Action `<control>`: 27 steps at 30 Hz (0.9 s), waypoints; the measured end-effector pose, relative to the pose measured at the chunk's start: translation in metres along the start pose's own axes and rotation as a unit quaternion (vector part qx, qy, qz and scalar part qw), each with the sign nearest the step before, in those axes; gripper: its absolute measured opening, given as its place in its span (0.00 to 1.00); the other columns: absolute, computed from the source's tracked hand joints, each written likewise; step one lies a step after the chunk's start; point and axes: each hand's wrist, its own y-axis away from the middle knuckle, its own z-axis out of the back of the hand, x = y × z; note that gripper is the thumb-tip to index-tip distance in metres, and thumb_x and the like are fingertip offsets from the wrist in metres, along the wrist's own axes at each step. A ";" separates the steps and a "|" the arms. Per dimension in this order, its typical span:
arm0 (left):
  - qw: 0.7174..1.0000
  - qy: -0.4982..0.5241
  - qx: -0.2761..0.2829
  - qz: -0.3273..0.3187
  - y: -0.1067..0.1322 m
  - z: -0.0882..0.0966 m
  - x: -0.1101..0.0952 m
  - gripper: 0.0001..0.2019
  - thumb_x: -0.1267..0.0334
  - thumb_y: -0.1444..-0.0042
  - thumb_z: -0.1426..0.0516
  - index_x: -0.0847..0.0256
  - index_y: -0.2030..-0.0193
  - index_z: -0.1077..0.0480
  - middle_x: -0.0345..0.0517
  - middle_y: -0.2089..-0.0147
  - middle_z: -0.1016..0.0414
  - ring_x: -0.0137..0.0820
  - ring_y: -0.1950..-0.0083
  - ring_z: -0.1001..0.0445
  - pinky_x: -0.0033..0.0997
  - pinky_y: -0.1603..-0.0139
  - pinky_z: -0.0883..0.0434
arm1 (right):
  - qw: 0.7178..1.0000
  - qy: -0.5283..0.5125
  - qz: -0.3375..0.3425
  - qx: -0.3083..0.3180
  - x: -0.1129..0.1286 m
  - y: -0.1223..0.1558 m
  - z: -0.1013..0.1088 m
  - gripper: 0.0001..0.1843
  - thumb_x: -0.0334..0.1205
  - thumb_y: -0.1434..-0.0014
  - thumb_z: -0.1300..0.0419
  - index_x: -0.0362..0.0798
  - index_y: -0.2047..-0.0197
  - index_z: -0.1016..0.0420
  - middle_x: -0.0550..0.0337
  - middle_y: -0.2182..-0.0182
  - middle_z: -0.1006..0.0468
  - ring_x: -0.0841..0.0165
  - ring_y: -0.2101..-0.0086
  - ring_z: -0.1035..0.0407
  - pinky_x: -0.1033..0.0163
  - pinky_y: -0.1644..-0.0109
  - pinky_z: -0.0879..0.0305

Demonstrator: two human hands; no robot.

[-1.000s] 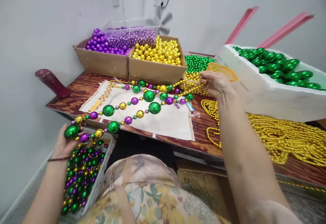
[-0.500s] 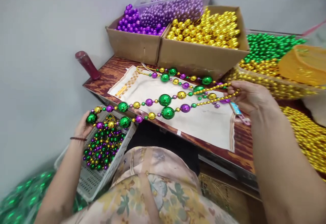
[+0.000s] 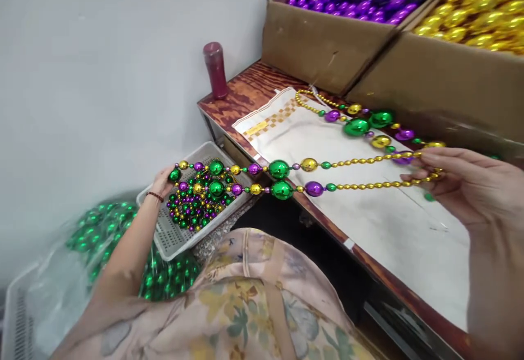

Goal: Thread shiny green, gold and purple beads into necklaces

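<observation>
"How does the necklace (image 3: 282, 190) sit?"
"Aloft, drawn into two strands side by side between the left hand (image 3: 164, 183) and the right hand (image 3: 470, 185)."
"And its beads?"
"Shiny green, gold and purple, mixed sizes (the biggest are green), from the left hand past midway; then small gold ones up to the right hand."

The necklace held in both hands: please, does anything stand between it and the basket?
Nothing visible stands between the left part of the necklace and the basket; nearer the right hand, it passes over the table and cloth.
</observation>
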 end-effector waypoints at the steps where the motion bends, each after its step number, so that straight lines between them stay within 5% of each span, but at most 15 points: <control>1: 1.000 0.001 -0.011 0.001 -0.002 0.008 0.003 0.14 0.66 0.55 0.29 0.67 0.64 0.25 0.45 0.69 0.23 0.29 0.70 0.26 0.27 0.72 0.29 | 1.000 -0.012 -0.026 0.010 0.000 -0.001 -0.010 0.17 0.39 0.76 0.21 0.52 0.80 0.20 0.55 0.76 0.28 0.65 0.79 0.32 0.51 0.77 0.31; 6: 0.998 0.010 -0.067 0.002 -0.009 0.048 0.023 0.14 0.66 0.57 0.29 0.67 0.66 0.26 0.44 0.72 0.25 0.29 0.70 0.28 0.29 0.70 0.28 | 0.997 -0.020 -0.023 0.067 0.009 0.007 -0.065 0.15 0.34 0.73 0.22 0.51 0.76 0.18 0.56 0.74 0.25 0.67 0.78 0.30 0.54 0.74 0.28; 13: 0.988 -0.026 -0.150 -0.001 -0.016 0.106 0.053 0.15 0.63 0.56 0.29 0.65 0.67 0.29 0.43 0.71 0.26 0.28 0.69 0.30 0.29 0.67 0.28 | 0.954 0.026 -0.009 0.298 0.006 0.037 -0.164 0.13 0.36 0.58 0.28 0.51 0.66 0.17 0.58 0.69 0.19 0.66 0.74 0.24 0.58 0.65 0.26; 17: 0.974 -0.100 -0.201 0.012 -0.019 0.132 0.071 0.17 0.59 0.57 0.29 0.65 0.68 0.30 0.42 0.72 0.27 0.29 0.67 0.29 0.30 0.65 0.27 | 0.916 0.033 -0.021 0.398 -0.036 0.044 -0.226 0.12 0.35 0.51 0.32 0.53 0.61 0.18 0.62 0.66 0.19 0.69 0.71 0.23 0.61 0.61 0.26; 21: 0.949 -0.202 -0.237 0.041 -0.016 0.157 0.082 0.17 0.57 0.52 0.30 0.67 0.64 0.28 0.43 0.68 0.25 0.33 0.63 0.25 0.34 0.59 0.25 | 0.927 0.081 -0.021 0.366 -0.091 0.038 -0.270 0.07 0.34 0.47 0.37 0.47 0.64 0.18 0.59 0.67 0.19 0.68 0.71 0.23 0.63 0.62 0.27; 24: 0.926 -0.279 -0.246 0.058 -0.011 0.172 0.086 0.15 0.56 0.39 0.38 0.66 0.54 0.27 0.47 0.56 0.23 0.34 0.56 0.24 0.38 0.55 0.24 | 0.927 0.132 0.053 0.346 -0.119 0.030 -0.290 0.11 0.34 0.42 0.41 0.46 0.58 0.17 0.54 0.62 0.18 0.65 0.66 0.22 0.59 0.58 0.26; 27: 0.903 -0.347 -0.244 0.070 -0.007 0.179 0.089 0.16 0.56 0.35 0.42 0.64 0.46 0.29 0.50 0.48 0.26 0.35 0.52 0.24 0.41 0.52 0.23 | 0.886 0.244 0.161 0.360 -0.138 0.025 -0.308 0.15 0.32 0.40 0.43 0.47 0.53 0.17 0.52 0.55 0.19 0.60 0.55 0.24 0.54 0.45 0.29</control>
